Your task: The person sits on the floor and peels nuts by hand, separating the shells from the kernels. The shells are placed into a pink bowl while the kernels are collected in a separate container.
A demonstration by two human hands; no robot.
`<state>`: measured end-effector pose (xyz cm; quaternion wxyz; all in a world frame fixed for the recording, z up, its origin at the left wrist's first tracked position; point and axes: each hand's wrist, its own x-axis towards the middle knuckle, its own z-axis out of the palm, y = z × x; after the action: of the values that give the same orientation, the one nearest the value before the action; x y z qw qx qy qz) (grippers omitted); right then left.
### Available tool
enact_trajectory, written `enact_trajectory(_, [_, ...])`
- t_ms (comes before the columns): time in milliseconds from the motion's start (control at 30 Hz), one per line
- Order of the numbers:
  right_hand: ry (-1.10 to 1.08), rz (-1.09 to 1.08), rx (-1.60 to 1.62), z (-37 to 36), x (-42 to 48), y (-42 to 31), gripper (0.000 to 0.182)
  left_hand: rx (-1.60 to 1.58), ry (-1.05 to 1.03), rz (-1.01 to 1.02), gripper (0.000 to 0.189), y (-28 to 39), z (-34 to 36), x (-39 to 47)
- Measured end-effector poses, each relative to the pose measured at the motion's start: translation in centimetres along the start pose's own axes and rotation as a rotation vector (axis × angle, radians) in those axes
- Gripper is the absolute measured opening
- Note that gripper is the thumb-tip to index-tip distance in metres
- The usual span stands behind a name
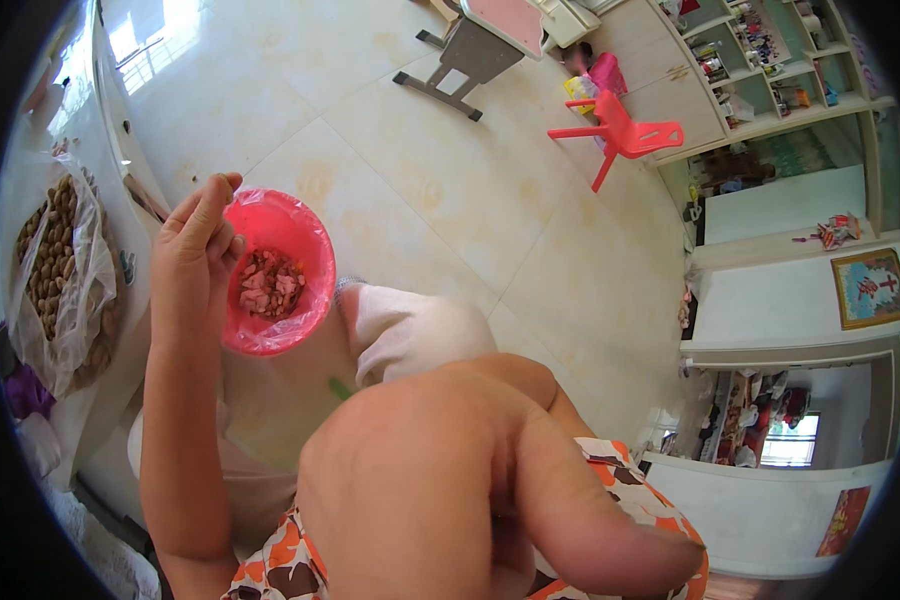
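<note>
My left hand is raised at the left rim of a pink waste bin lined with a clear bag. A small tan piece, perhaps a peanut, is pinched between its thumb and finger. Shell bits and crumpled pink paper lie in the bin. Left of the hand, unshelled peanuts fill a clear plastic bag on a white table. Very near the camera, my right hand covers the lower middle of the view, thumb out to the right; its other fingers are mostly hidden.
Beyond the bin, a grey-legged desk and a red plastic chair stand on the tiled floor. Something pink is behind the chair. Shelves line the right wall. A purple bag lies at the left edge.
</note>
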<state>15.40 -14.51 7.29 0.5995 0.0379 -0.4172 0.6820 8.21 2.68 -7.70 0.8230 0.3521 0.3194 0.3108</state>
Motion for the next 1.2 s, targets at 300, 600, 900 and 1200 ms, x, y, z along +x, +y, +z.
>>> enact_trajectory(300, [0.106, -0.011, -0.056, -2.1, 0.2, -0.4, 0.035, 0.019, 0.005, -0.024, 0.030, -0.2, 0.3, 0.0])
enact_trajectory(600, [0.664, 0.123, -0.212, -10.7, 1.0, 1.4, 0.032, -0.002, -0.055, 0.167, 0.022, -0.5, -2.1, -0.2])
enact_trajectory(900, [0.824, 0.157, -1.279, -13.2, 0.6, 2.5, 0.020, 0.236, -0.064, 0.310, 0.016, 0.8, -0.8, -2.0])
enact_trajectory(1200, [0.748, 0.196, -1.125, -13.9, 0.3, 1.4, 0.018, 0.278, -0.118, 0.331, 0.014, 0.8, -1.1, -1.9])
